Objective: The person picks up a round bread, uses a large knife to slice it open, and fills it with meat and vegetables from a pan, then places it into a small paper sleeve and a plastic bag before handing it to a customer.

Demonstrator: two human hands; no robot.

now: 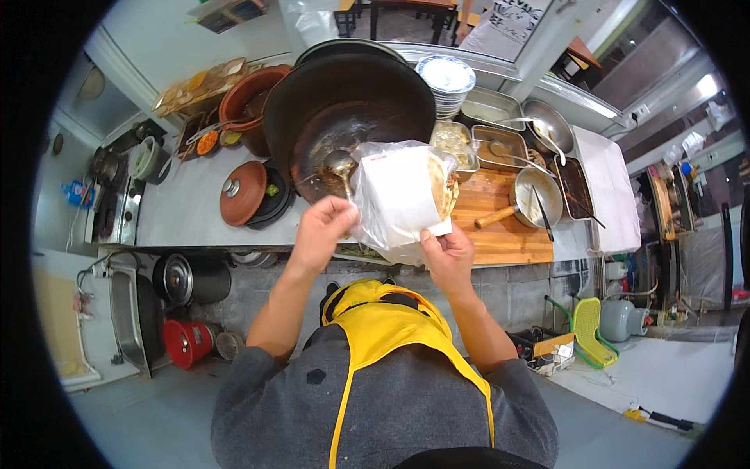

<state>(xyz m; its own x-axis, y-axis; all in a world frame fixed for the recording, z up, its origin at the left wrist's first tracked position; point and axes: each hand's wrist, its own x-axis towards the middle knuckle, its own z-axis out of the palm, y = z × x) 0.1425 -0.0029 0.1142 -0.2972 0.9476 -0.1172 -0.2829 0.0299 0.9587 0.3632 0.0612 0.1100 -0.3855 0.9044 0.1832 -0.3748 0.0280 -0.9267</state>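
Note:
A filled flatbread [439,181] shows at the right edge of a white paper sleeve [398,187], with brown filling at its open side. A clear plastic bag [369,225] lies around the sleeve. My left hand [322,230] is closed in a pinch on the bag's left edge. My right hand [451,262] grips the sleeve's lower right corner, thumb on top; its other fingers are partly hidden beneath. Just beyond, a metal ladle [340,162] rests in a big dark wok [344,86].
Right of the bag lies a wooden cutting board [500,242] with a wooden-handled saucepan [539,195]. Stacked plates [445,76] and metal trays [500,144] stand behind. To the left are a lidded clay pot [244,195] and a brown pot [242,102]. A yellow-green chair [590,328] stands below right.

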